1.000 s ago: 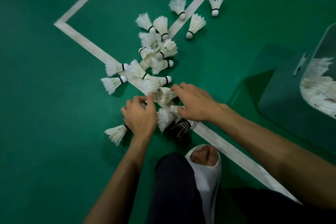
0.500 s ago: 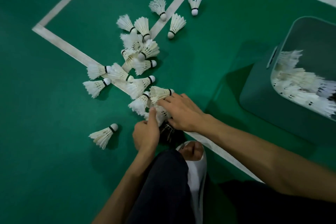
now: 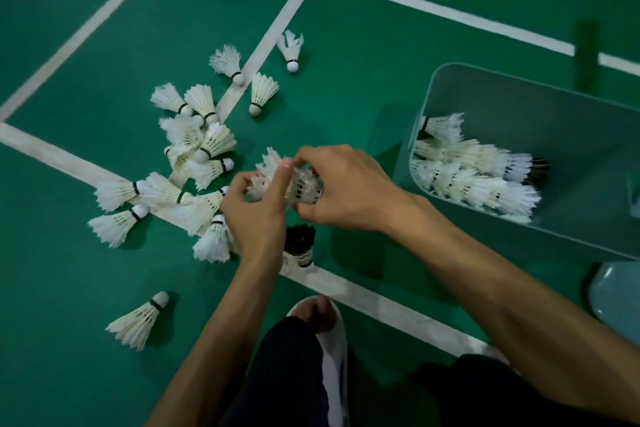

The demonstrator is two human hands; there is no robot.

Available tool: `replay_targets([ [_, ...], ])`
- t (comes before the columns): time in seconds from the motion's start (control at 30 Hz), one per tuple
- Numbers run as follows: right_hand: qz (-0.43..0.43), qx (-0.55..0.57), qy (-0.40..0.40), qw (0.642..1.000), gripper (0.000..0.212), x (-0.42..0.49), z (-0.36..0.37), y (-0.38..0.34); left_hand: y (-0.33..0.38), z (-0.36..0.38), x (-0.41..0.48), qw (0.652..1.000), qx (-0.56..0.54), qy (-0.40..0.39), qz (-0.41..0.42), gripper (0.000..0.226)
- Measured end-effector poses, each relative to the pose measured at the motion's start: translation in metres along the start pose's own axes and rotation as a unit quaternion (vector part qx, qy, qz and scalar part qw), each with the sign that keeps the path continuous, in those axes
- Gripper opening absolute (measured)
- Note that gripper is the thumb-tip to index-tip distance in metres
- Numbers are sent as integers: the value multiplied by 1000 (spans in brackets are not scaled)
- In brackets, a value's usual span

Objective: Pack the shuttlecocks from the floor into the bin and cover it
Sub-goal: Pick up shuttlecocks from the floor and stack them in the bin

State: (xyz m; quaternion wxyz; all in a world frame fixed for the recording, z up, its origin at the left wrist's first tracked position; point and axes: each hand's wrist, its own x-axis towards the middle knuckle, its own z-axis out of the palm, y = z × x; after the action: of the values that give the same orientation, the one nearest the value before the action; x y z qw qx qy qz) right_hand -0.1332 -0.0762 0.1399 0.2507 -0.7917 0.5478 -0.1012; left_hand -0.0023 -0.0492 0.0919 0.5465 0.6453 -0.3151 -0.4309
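Gathering a small bunch of shuttlecocks (image 3: 268,166) between both hands, the person holds it just above the floor (image 3: 69,288), a little left of the bin (image 3: 519,80). The left grip (image 3: 254,218) wraps the bunch from below, thumb laid up along its side. The right grip (image 3: 346,191) pinches it from above, fingers curled over the feathers. The bunch is blurred, so I cannot tell whether the pieces are nested.

These things will weigh almost nothing, so lifting is no strain; the risk is crushing. The feather skirts look thin and brittle and would likely bend or snap under a hard squeeze. The rounded cork heads are the firm part and the safer place to take hold. A light cupping hold round the skirts should also do. Being so light, a loosely held bunch could spill on the way across.

Many loose shuttlecocks (image 3: 194,149) lie in a heap on the white court line (image 3: 45,146), with one stray shuttlecock (image 3: 138,322) apart nearer the person and a dark one (image 3: 300,243) just below the hands. The bin stands open, part filled with white shuttlecocks lying on their sides (image 3: 467,173). A pale rounded piece (image 3: 616,295) at the right edge may be its lid.
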Motion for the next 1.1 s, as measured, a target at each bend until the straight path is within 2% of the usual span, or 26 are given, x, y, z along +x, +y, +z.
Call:
replay_targets([
  [0.2, 83, 37, 103, 990, 55, -47, -77, 40, 52, 93, -13, 989, -88, -120, -8, 25],
  [0.3, 152, 90, 150, 973, 50, -77, -105, 82, 64, 145, -27, 977, -56, -206, 15, 22],
  [0.43, 220, 145, 162, 951, 34, -116, -122, 136, 66, 205, -47, 954, 19, -300, -4, 24],
  [0.53, 274, 171, 134, 937, 31, -128, -126, 178, 64, 237, -52, 950, 61, -303, -37, 20],
  [0.67, 334, 251, 42, 908, 32, -129, -127, 223, 49, 257, -46, 948, 170, -269, 15, 18],
  [0.73, 335, 241, 5, 911, 31, -124, -124, 230, 45, 259, -44, 962, 145, -229, -22, 24],
  [0.8, 337, 231, -22, 912, 28, -119, -122, 233, 42, 260, -41, 964, 112, -234, -59, 24],
  [0.87, 363, 209, -11, 908, 25, -115, -120, 239, 41, 258, -41, 940, 165, -296, -40, 13],
  [0.93, 409, 185, 72, 891, 24, -112, -116, 249, 36, 256, -44, 886, 249, -391, -22, 12],
  [1.03, 455, 224, 216, 835, 28, -102, -105, 258, 24, 256, -52, 788, 370, -492, -26, 17],
  [1.1, 472, 305, 261, 785, 25, -92, -96, 254, 18, 256, -51, 772, 407, -486, -49, 18],
])
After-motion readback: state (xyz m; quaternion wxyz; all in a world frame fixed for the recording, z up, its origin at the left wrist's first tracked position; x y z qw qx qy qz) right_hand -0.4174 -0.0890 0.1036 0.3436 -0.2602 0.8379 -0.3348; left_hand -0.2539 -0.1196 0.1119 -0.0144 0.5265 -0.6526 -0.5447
